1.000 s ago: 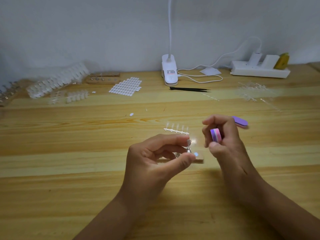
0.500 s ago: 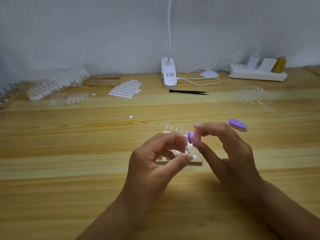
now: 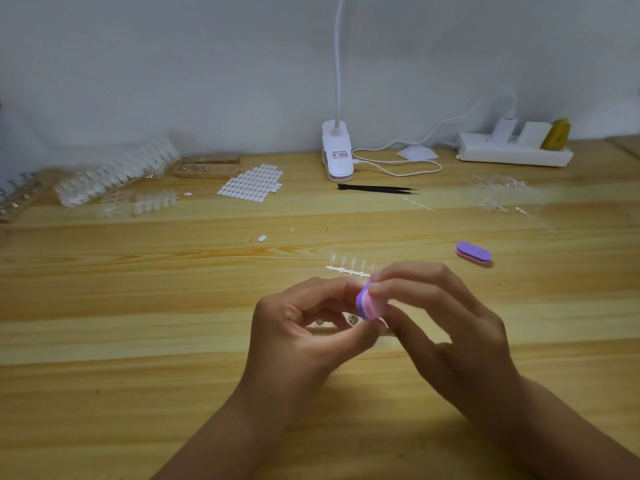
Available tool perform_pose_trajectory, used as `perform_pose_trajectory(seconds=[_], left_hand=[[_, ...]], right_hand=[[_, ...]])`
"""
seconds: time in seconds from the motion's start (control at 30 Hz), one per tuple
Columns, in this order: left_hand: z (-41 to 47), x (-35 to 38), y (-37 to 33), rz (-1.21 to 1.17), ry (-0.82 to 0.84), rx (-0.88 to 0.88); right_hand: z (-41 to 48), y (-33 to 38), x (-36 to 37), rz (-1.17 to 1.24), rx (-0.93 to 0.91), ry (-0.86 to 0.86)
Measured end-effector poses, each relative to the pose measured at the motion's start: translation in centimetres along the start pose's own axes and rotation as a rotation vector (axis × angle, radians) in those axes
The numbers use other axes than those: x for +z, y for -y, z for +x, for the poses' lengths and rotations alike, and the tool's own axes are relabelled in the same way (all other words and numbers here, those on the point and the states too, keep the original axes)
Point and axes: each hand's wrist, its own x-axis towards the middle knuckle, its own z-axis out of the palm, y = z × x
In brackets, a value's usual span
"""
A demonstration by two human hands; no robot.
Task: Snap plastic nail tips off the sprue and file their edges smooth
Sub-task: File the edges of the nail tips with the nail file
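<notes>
The right hand (image 3: 450, 327) is wrapped round a pink and purple file (image 3: 367, 302), which is pressed against the curled left hand (image 3: 301, 337). What is pinched there cannot be seen. The sprue (image 3: 346, 270) is laid just behind both hands.

Your right grip (image 3: 446, 327) pinches the striped file (image 3: 367, 301) against the curled fingertips of your left grip (image 3: 304, 327). The sprue (image 3: 349, 270) lies on the counter (image 3: 138, 306) just behind.

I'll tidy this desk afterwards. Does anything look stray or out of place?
Nothing looks damaged. One small white oval lies alone on the wooden table, apart from the sheet of white ovals, and clear sprue pieces lie scattered at the far right.
</notes>
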Motion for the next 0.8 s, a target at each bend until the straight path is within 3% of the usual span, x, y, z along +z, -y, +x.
perform_pose_trajectory(seconds=[0.1,0.23,0.4,0.53,0.7,0.8], left_hand=[[-0.2,-0.2,-0.2,-0.010,0.007,0.023],[0.0,-0.3,-0.1,-0.012,-0.014,-0.022],[-0.1,-0.3,-0.4,0.003,0.025,0.027],[0.1,-0.4,-0.2,0.011,0.016,-0.025],[0.0,-0.5,-0.3,0.026,0.037,0.006],[0.2,-0.6,-0.1,0.001,0.024,-0.004]], right_hand=[[0.2,-0.8,-0.6,-0.081,-0.007,0.028],[0.5,-0.8,-0.8,-0.080,0.084,-0.084],[0.4,-0.8,-1.0,-0.107,-0.079,0.035],[0.6,-1.4,-1.5,-0.182,0.000,-0.069],[0.2,-1.0,-1.1,-0.137,-0.099,0.062],[0.6,-1.7,-1.5,-0.200,-0.014,-0.034]])
